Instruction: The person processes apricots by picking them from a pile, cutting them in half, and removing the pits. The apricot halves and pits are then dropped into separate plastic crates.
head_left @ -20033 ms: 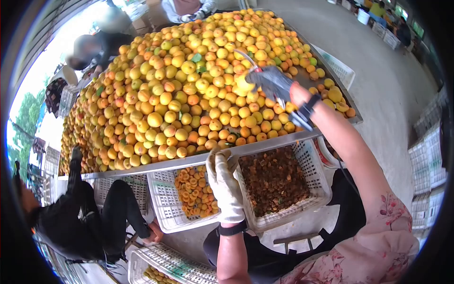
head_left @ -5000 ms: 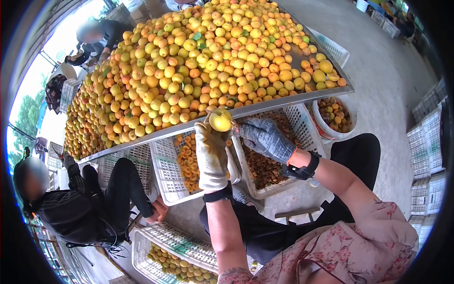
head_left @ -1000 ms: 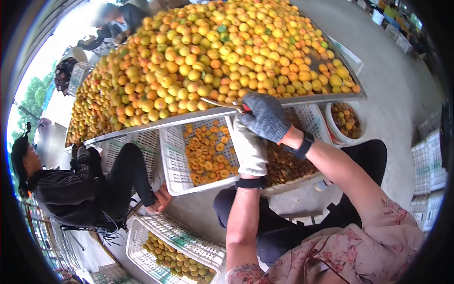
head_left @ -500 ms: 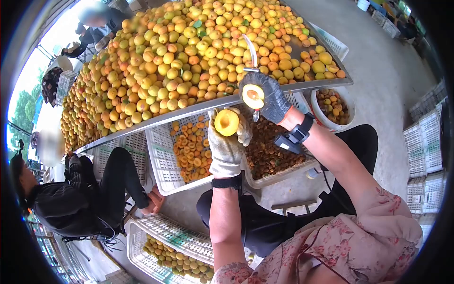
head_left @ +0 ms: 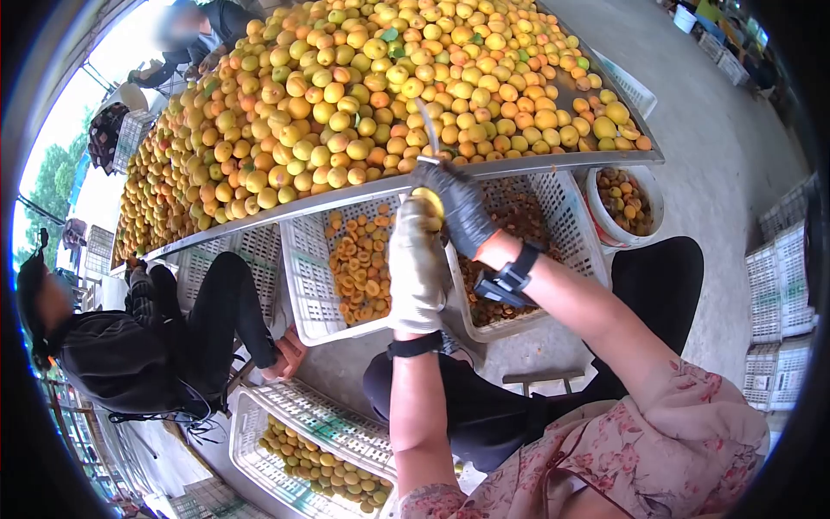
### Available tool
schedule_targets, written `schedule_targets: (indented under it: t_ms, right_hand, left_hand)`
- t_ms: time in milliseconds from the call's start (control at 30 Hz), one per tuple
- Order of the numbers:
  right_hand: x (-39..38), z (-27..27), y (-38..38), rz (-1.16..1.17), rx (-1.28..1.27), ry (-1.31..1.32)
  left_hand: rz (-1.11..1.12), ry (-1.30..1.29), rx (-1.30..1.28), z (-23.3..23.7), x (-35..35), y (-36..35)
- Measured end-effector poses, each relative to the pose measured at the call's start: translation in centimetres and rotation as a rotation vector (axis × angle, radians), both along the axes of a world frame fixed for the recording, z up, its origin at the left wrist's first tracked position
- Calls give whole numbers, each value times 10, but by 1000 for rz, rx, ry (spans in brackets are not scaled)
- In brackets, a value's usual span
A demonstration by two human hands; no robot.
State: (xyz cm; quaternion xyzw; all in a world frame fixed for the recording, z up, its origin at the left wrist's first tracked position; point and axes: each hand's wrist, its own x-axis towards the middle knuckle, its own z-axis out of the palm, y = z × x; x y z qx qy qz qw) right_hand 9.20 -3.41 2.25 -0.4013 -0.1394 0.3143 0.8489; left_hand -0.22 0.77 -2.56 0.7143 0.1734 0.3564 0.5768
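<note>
My left hand (head_left: pixel 416 268), in a white knit glove, is closed around a yellow apricot half (head_left: pixel 429 204), which shows only partly between the hands. My right hand (head_left: pixel 459 210), in a dark grey glove, presses against that fruit from the right. It grips a knife whose curved blade (head_left: pixel 430 128) points up and away over the fruit pile. Whether the right fingers also hold a second half cannot be seen. Below the hands stand a white crate (head_left: pixel 300 275) with pitted apricot halves (head_left: pixel 359 268) and another crate (head_left: pixel 566 203) of brown stones (head_left: pixel 497 298).
A metal-edged table (head_left: pixel 346 197) heaped with apricots (head_left: pixel 285 121) lies ahead. On the right is a white bucket (head_left: pixel 653 195) of fruit. A person in black (head_left: pixel 121 372) sits at left, another person (head_left: pixel 220 26) beyond the table. A crate (head_left: pixel 251 432) of apricots stands lower left.
My hands have come together; the right has moved left and down against the left. The cut faces of both halves, visible before, are now turned away or covered. The view has shifted slightly.
</note>
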Motion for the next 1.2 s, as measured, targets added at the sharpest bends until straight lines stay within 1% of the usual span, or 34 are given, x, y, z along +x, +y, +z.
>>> schedule_targets:
  t_ms: [33, 67, 100, 133, 200, 233, 267, 333, 367, 400, 467, 500, 600, 633, 667, 733, 800, 867, 933, 1000, 1067, 1100, 1133, 1200]
  right_hand:
    - [0, -11, 8, -77, -3, -92]
    - [4, -28, 17, -153, -6, -185]
    - [12, -40, 19, -245, -83, -351]
    - [13, -35, 17, -248, -83, -352]
    - [16, -25, 11, -305, -287, -586]
    - [15, -12, 5, -238, -268, -582]
    - [17, -6, 7, -100, -88, -403]
    - [34, 14, -14, 241, -52, -26]
    - [38, 19, -18, 285, 84, 119]
    - [44, 25, -22, 358, 152, 187]
    - [50, 39, -27, 397, 254, 154]
    - [50, 44, -30, 390, 250, 153]
    - [38, 61, -29, 347, 292, 229]
    - [35, 63, -26, 270, 262, 157]
    - [33, 63, -25, 194, 233, 84]
    - [31, 60, -26, 178, 251, 71]
    - [28, 61, -27, 148, 226, 27]
    - [27, 60, -27, 118, 231, -6]
    - [26, 61, -28, 115, 189, 45]
    - [28, 53, -26, 114, 156, -2]
    - [26, 51, -24, 212, 333, 149]
    - [22, 49, -25, 227, 376, 164]
    - [21, 49, -25, 233, 375, 163]
    - [18, 49, -24, 318, 509, 311]
  left_hand:
    - [133, -185, -501, 41, 14, -33]
    - [224, -70, -426, 42, 14, -34]
    - [250, -63, -381, 49, 13, -33]
    - [272, -54, -332, 55, 12, -32]
    - [234, -216, -371, 53, 14, -30]
    - [230, -249, -454, 61, 12, -30]
    - [129, -218, -613, 58, 5, -23]
    - [9, -449, -849, 33, 5, -9]
    - [-57, -448, -851, 35, 2, -9]
    - [-107, -483, -993, 38, 0, -12]
    - [-140, -447, -1009, 47, -2, -18]
    - [-173, -436, -1040, 49, -1, -19]
    - [-177, -469, -1098, 51, 5, -26]
    - [-295, -495, -1103, 50, 6, -25]
    - [-298, -490, -1102, 51, 8, -26]
    - [-342, -454, -1193, 53, 11, -28]
    - [-348, -415, -1182, 51, 14, -29]
    - [-304, -392, -1158, 51, 16, -30]
    - [-279, -369, -1164, 52, 17, -30]
    - [-251, -348, -1169, 56, 17, -32]
    - [-122, -366, -1147, 63, 17, -36]
    - [-74, -356, -1176, 62, 17, -36]
    - [-70, -361, -1175, 62, 17, -36]
    - [-87, -413, -1158, 62, 16, -35]
